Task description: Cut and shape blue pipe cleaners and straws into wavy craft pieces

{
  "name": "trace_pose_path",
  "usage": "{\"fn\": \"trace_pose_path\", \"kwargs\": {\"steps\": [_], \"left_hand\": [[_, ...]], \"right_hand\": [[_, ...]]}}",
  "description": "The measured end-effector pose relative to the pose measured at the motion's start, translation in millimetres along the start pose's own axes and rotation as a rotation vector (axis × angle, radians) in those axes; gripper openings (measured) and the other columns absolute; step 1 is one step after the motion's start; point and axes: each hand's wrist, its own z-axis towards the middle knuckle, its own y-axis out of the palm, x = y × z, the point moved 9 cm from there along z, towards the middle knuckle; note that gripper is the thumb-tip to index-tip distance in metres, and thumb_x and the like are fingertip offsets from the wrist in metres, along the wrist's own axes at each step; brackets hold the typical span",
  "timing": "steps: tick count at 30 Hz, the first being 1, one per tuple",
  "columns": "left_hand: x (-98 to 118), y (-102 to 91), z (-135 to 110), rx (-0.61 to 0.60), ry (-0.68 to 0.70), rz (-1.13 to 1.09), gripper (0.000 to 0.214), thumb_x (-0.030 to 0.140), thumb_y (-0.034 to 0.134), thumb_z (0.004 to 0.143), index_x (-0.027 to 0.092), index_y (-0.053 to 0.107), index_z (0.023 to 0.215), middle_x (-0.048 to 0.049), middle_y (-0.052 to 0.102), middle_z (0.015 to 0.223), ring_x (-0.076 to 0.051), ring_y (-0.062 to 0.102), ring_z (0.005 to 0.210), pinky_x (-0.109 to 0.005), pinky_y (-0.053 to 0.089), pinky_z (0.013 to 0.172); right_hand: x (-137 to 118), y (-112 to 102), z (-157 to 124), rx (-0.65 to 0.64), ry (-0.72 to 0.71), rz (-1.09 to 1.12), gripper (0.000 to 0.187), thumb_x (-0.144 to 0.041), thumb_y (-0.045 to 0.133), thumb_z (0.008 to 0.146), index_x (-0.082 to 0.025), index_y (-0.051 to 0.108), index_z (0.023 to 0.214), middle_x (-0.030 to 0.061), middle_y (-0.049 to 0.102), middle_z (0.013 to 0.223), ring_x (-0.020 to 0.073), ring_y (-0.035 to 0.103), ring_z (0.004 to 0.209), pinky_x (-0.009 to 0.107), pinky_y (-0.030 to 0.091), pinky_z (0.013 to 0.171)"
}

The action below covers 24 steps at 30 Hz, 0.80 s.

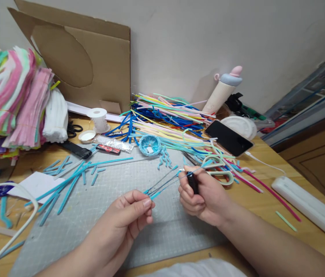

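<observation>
Between thumb and fingers my left hand (pixel 135 211) pinches several thin blue pipe cleaners (pixel 164 184), partly bare down to dark wire. They stretch up and right toward my right hand (pixel 201 194). That hand is closed round a small black lighter (pixel 192 182) with a metal tip, and a blue strand also passes by its fingers. Just behind the hands lies a round fluffy light-blue piece (pixel 150 145) with curled blue strands (pixel 165 157) beside it. Pale-green-handled scissors (pixel 222 177) lie right behind my right hand, their blades partly hidden.
A grey cutting mat (pixel 99 231) bears cut blue pipe cleaner pieces (pixel 64 184). Behind are a heap of coloured pipe cleaners (pixel 165 119), a phone (pixel 228 138), a cup (pixel 220 92) and a wire spool (pixel 99 119). Bundles (pixel 24 100) stand left; a power strip (pixel 309 206) lies right.
</observation>
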Motion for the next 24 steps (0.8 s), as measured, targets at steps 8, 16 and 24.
{"fn": "trace_pose_path", "kwargs": {"steps": [8, 16, 24], "left_hand": [[2, 0.1, -1, 0.006, 0.004, 0.009, 0.009, 0.007, 0.071, 0.066, 0.013, 0.064, 0.068, -0.0018, 0.064, 0.063, -0.008, 0.060, 0.055, -0.015, 0.052, 0.057], [3, -1.0, 0, 0.016, 0.000, 0.000, 0.010, 0.008, 0.071, 0.066, 0.013, 0.064, 0.068, -0.0017, 0.065, 0.064, -0.007, 0.060, 0.056, -0.014, 0.052, 0.057], [3, -0.2, -1, 0.004, 0.001, -0.011, 0.010, 0.009, 0.073, 0.065, 0.013, 0.064, 0.067, -0.0016, 0.064, 0.063, -0.007, 0.060, 0.056, -0.014, 0.052, 0.057]], "right_hand": [[-5, 0, -2, -0.006, -0.016, -0.004, 0.043, -0.040, 0.038, 0.084, -0.016, 0.048, 0.050, -0.0076, 0.024, 0.033, 0.0035, 0.013, 0.029, 0.013, 0.013, 0.029], [-9, -1, -3, 0.008, -0.033, -0.007, 0.046, -0.042, 0.036, 0.086, -0.016, 0.048, 0.050, -0.0076, 0.024, 0.033, 0.0038, 0.013, 0.030, 0.013, 0.013, 0.029], [-11, -1, -3, 0.001, -0.044, -0.017, 0.047, -0.043, 0.035, 0.086, -0.016, 0.047, 0.050, -0.0078, 0.023, 0.033, 0.0036, 0.013, 0.029, 0.013, 0.013, 0.029]]}}
